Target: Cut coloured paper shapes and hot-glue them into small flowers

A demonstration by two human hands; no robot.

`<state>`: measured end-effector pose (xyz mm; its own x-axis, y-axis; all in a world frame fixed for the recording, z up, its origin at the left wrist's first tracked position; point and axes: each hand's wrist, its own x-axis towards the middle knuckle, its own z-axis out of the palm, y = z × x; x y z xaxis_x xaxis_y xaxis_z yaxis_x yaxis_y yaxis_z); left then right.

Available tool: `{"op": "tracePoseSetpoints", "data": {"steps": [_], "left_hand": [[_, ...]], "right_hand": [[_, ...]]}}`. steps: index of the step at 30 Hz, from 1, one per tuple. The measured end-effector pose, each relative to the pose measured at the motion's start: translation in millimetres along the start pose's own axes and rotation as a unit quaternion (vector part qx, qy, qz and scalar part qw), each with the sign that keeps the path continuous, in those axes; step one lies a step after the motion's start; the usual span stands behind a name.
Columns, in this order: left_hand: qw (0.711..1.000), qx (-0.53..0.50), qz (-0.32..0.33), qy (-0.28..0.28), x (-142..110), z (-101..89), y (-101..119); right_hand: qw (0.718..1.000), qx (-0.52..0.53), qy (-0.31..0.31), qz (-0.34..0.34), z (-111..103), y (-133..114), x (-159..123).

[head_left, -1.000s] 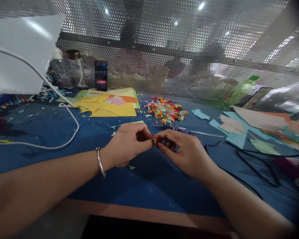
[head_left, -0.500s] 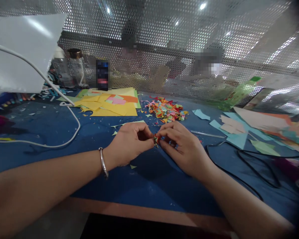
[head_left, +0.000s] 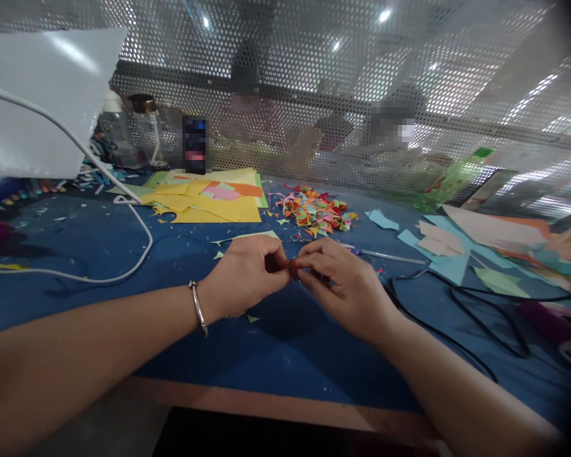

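Between my fingertips, low over the blue table (head_left: pixel 285 374), is a small folded paper piece (head_left: pixel 293 270) with red showing; most of it is hidden by the fingers. My left hand (head_left: pixel 250 276) pinches it from the left with thumb and forefinger. From the right, my right hand (head_left: pixel 345 285) pinches the same piece, its other fingers curled. Just beyond the hands lies a heap of small multicoloured folded paper pieces (head_left: pixel 316 209). A pale green paper scrap (head_left: pixel 252 319) lies below my left hand.
Yellow paper sheets (head_left: pixel 219 209) lie back left, near a phone (head_left: pixel 195 145) and bottles (head_left: pixel 145 130). A white cable (head_left: pixel 147 244) loops at left. Blue and pink paper (head_left: pixel 450 244) and a black cable (head_left: pixel 461 289) lie right. A perforated metal screen (head_left: pixel 290 76) stands behind.
Both hands keep their pinch, and the piece between them has turned, showing more red and less green and white. My right hand has shifted slightly down and left, uncovering a clear-and-silver tool behind it.
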<state>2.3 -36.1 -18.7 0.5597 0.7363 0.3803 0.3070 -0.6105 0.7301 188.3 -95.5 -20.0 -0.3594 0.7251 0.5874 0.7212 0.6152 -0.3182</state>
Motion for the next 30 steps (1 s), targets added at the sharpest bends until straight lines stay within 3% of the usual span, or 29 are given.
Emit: {"op": "tracePoseSetpoints", "data": {"steps": [7,11,15,18,20,26,30], "left_hand": [[1.000,0.010,0.006,-0.012,1.5,-4.0,-2.8],[0.996,-0.077,-0.037,-0.007,5.5,-5.4,-11.3],[0.981,-0.173,-0.089,-0.009,11.3,-8.6,-20.0],[0.977,-0.197,-0.084,0.005,14.8,-10.8,-24.0],[0.977,-0.200,-0.078,0.014,15.8,-11.8,-25.3],[0.985,-0.144,-0.054,0.076,16.7,-15.6,-27.0],[0.983,-0.153,-0.050,0.094,18.6,-17.0,-28.3]], "right_hand": [[0.999,0.015,-0.016,0.030,-7.9,-3.6,3.0],[0.995,-0.047,0.008,0.088,-26.5,15.0,3.0],[0.961,-0.162,-0.043,0.220,-44.0,47.2,-2.3],[0.923,-0.210,-0.113,0.303,-49.8,66.4,-8.3],[0.909,-0.222,-0.122,0.330,-51.5,75.1,-12.3],[0.898,-0.180,-0.140,0.377,-57.2,92.0,-19.1],[0.885,-0.058,-0.135,0.441,-59.9,99.1,-19.1]]}}
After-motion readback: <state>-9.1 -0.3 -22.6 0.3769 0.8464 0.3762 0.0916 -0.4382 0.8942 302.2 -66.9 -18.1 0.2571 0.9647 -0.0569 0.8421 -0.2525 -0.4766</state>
